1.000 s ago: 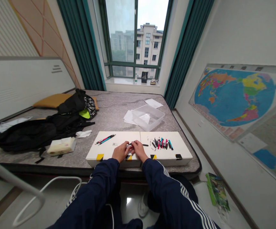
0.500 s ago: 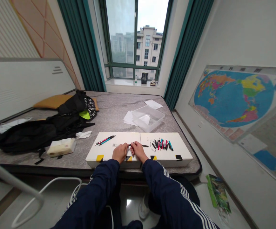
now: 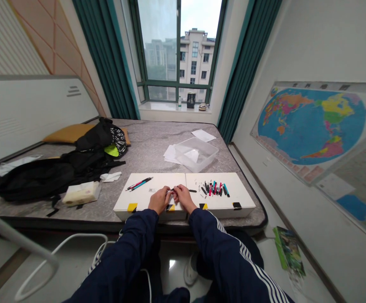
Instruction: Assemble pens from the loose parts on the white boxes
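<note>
Two white boxes stand side by side, the left box (image 3: pixel 141 202) and the right box (image 3: pixel 242 191). My left hand (image 3: pixel 159 199) and my right hand (image 3: pixel 183 198) meet above their seam, fingers closed around a small dark pen part (image 3: pixel 172 190). Just right of my right hand lies a black piece (image 3: pixel 193 191). Several black, red and teal pen parts (image 3: pixel 215 189) are grouped on the right box, with tiny clear bits beside them. Assembled-looking pens (image 3: pixel 139 184) rest on the left box.
Behind the boxes are a clear plastic bin (image 3: pixel 198 153) and white papers (image 3: pixel 204 135). A black backpack (image 3: pixel 37 179) and a tissue pack (image 3: pixel 82 193) lie to the left. A white cable (image 3: pixel 65 240) hangs at the lower left.
The view has tilted slightly. My fingers have shifted a little around the dark part, and my hands remain close together.
</note>
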Motion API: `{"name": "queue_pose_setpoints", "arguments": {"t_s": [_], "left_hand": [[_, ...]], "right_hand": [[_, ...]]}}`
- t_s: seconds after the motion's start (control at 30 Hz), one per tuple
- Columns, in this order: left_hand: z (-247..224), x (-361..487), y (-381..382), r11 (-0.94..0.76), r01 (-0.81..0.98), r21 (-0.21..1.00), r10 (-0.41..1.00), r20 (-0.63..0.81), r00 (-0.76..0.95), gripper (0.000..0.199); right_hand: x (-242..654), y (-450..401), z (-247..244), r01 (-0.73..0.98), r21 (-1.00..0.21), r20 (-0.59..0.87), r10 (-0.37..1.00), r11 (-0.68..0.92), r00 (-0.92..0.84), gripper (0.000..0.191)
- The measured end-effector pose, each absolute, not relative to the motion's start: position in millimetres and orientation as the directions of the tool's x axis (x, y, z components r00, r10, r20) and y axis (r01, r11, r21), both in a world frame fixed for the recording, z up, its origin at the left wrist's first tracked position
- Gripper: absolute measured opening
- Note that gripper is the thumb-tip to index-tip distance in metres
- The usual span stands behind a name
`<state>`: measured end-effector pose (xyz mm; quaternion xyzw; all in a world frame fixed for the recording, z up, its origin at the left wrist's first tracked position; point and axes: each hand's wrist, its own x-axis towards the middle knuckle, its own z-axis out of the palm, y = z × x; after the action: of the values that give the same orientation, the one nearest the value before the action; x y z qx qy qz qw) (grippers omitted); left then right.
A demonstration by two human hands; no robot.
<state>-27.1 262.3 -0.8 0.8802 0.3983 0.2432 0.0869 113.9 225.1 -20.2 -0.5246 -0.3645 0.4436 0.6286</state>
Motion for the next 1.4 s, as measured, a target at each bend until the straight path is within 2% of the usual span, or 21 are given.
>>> {"name": "queue_pose_setpoints", "arguments": {"t_s": [0.2,0.4,0.6,1.03,1.4], "left_hand": [[-0.2,-26.8,261.7,-0.671,0.677,0.304,0.737,0.375,0.562,0.038],[0.3,-26.6,259.1,-0.672,0.655,0.347,0.739,0.37,0.563,0.03],[0.3,-26.2,260.3,-0.726,0.619,0.3,0.683,0.421,0.597,0.027],[2.5,-24.0,258.2,-0.636,0.717,0.285,0.762,0.374,0.528,0.023],[2.4,-23.3,260.3,-0.565,0.789,0.242,0.818,0.294,0.495,0.043]], "right_hand": [[115.0,226.4,-20.6,-0.31,-0.948,-0.063,0.915,0.07,0.4,0.029],[114.7,226.5,-21.5,-0.319,-0.943,-0.045,0.916,0.093,0.399,0.028],[114.0,224.7,-18.9,-0.294,-0.95,-0.022,0.917,0.106,0.399,0.031],[114.4,223.6,-13.0,-0.429,-0.894,-0.078,0.895,0.133,0.439,0.032],[114.5,223.4,-16.1,-0.399,-0.913,-0.081,0.918,0.088,0.388,0.03]]}}
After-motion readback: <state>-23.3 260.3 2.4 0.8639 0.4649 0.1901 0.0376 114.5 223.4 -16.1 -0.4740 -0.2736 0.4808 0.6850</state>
